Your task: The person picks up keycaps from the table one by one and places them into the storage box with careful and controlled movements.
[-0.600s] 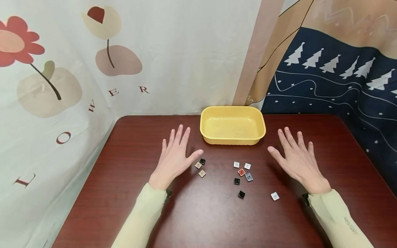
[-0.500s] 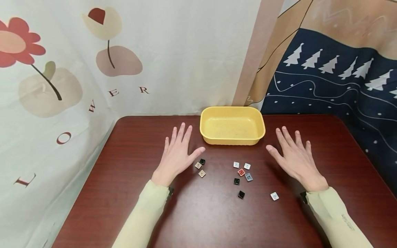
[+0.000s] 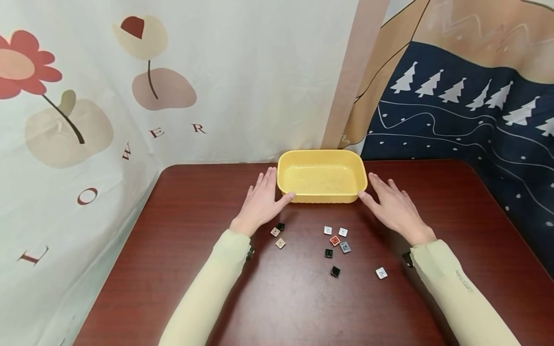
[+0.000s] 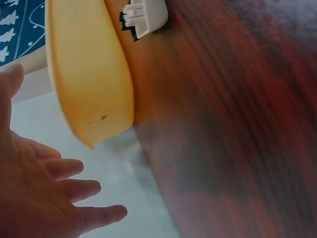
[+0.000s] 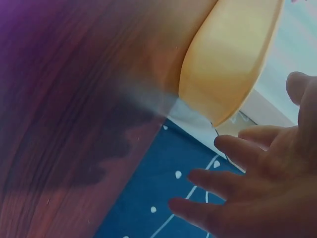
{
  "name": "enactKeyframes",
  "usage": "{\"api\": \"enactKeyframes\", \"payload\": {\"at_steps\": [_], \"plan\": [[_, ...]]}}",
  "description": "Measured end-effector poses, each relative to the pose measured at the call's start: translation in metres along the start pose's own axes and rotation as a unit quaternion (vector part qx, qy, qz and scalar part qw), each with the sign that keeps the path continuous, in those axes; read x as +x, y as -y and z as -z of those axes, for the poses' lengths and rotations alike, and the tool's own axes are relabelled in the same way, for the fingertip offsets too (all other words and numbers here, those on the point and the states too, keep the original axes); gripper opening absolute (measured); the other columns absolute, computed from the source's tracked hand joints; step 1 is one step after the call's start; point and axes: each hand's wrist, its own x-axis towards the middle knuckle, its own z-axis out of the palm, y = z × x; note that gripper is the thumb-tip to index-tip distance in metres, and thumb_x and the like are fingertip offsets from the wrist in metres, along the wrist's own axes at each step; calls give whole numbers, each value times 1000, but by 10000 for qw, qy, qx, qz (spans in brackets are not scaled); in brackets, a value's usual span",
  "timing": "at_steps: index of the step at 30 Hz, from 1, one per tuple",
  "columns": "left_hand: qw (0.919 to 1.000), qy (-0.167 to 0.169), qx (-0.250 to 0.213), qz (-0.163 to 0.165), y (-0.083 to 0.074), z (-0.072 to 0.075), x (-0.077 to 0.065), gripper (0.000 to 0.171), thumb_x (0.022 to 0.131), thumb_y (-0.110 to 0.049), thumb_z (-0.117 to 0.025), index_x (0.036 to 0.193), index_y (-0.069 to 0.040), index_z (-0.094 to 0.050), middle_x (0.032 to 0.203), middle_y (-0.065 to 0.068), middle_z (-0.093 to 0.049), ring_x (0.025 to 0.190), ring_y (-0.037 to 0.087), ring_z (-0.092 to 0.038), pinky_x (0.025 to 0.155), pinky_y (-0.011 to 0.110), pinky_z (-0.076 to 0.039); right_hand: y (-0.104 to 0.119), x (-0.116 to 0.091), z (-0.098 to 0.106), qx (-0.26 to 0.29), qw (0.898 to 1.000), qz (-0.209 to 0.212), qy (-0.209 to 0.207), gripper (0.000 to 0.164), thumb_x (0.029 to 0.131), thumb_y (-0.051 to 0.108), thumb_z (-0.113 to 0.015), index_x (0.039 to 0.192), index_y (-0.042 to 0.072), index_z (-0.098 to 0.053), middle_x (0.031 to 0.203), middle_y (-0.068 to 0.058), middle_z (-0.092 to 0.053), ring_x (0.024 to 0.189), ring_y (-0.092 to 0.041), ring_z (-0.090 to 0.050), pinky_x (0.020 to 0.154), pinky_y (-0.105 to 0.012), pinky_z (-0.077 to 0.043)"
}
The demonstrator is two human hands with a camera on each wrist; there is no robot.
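— Printed white curtain (image 3: 259,96) hangs beyond the yellow plastic basin (image 3: 322,198), which stands by the far edge of your dark wood table (image 3: 294,307). From the head view, how are the hands?

— Your left hand (image 3: 261,199) is beside the basin's left end, your right hand (image 3: 396,211) beside its right end. Both have extended fingers and thumbs held out toward the basin's near corners; neither pinches anything. Whether the thumbs touch the rim, you can't tell from above. On the near side of the basin lie loose keycaps: a small group by your left wrist, including a tan keycap (image 3: 280,243); more in front of the basin, including a red keycap (image 3: 335,240); and one white keycap (image 3: 381,273) apart, farther right.

— Left wrist view?

— Your fingers are spread, with a gap showing between them and the basin. A pale keycap (image 4: 151,20) shows too.

— Right wrist view?

— Spread fingers again, near the basin's end, with a navy drape (image 5: 161,163) past the table edge.

— What could go wrong?

— Pushing the basin away would probably jam it against the curtain or tip it, since little wood lies behind it. Dragging it nearer, unlifted, would likely plough its front wall into the keycaps.

— And room?

— Bare wood flanks the basin on both sides; only a narrow strip separates its front from the closest keycaps.
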Motion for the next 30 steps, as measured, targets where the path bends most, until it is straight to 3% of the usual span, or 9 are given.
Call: {"api": "enactKeyframes", "payload": {"at_steps": [6,13,22,30], "plan": [[9997,227,78,-37,0,-11,17,109,93,-80,-43,167,-9,-7,175,8,-1,159,36,-5,119,67,-19,5,8,-3,-119,9998,102,104,85,105,60,-45,166,6,-18,169,-22,-19,153,-53,-13,113,-76,-14],[9995,194,229,-96,1,-16,22,107,94,-79,-43,167,-8,-11,175,7,-1,159,35,-7,118,69,-19,6,9,-7,-32,9998,209,33,86,106,59,-44,165,3,-19,169,-22,-20,154,-49,-15,115,-74,-15],[9987,9,513,-75,-1,-17,5,104,96,-79,-42,167,-8,-13,174,7,-6,158,37,-10,116,73,-18,5,4,-9,37,9991,416,-1,86,105,60,-46,164,2,-22,169,-21,-22,154,-49,-17,116,-72,-18],[9985,-18,555,7,-3,-15,-6,102,97,-77,-40,167,-7,-12,174,6,-3,159,37,0,117,72,-16,4,-2,-11,6,9989,474,-2,88,104,63,-45,165,4,-21,168,-21,-23,153,-51,-16,114,-74,-18]]}}
